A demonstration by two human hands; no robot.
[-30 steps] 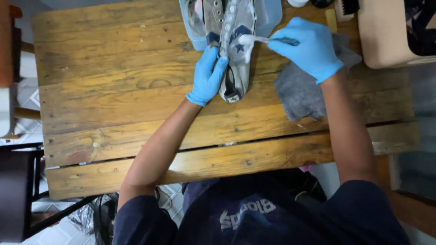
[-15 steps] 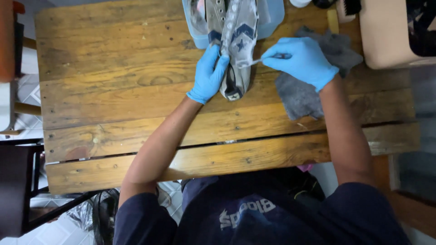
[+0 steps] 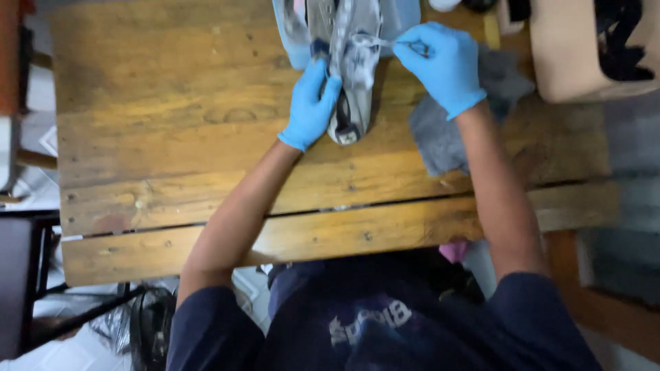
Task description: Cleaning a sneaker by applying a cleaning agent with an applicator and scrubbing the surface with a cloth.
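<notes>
Two hands in blue gloves work over a grey-and-white sneaker (image 3: 350, 75) that lies sole-down near the far edge of a worn wooden table (image 3: 172, 137), seen from above the person's head. The left hand (image 3: 311, 106) is wrapped against the shoe's left side, fingers curled on its upper, holding it steady. The right hand (image 3: 440, 63) is closed in a pinch around a thin tool (image 3: 385, 42) (too small and blurred to say whether it is a brush or a pick), whose pale tip touches the top of the shoe near the laces. The shoe's toe end rests on a pale blue tray or basin (image 3: 405, 17), only partly in view at the top edge. A crumpled grey cloth (image 3: 440, 137) lies on the table just beside the shoe, under the right wrist and forearm. A tan cardboard box (image 3: 570, 62) sits at the table's right corner with something dark inside. Both bare forearms reach up from dark blue short sleeves; the person's dark blue shirt (image 3: 371, 323) fills the bottom of the view.
</notes>
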